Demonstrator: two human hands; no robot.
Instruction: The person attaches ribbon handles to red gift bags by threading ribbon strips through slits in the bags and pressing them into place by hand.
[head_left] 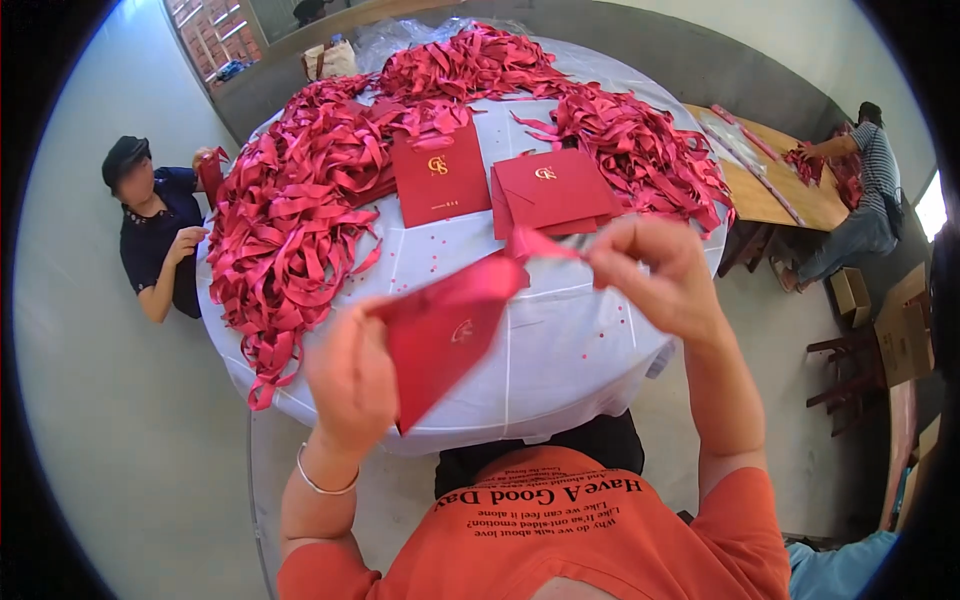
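Note:
My left hand (352,368) is closed on the side of a red paper bag (445,345), which tilts over the near part of the table and bears a small emblem. A pink ribbon (540,246) runs from the bag's top toward my right hand (655,272). The fingers and thumb of that hand pinch the ribbon's end; motion blurs the bag and ribbon. Just beyond lie a flat red bag with a gold emblem (440,185) and a small stack of red bags (556,190).
A round table with a white cloth (470,405) bears heaped red bags with pink ribbons (300,210) at left, back and right. One person (160,230) stands at left; another (875,180) works at a wooden table (770,185) at right. Cardboard boxes (905,330) stand at far right.

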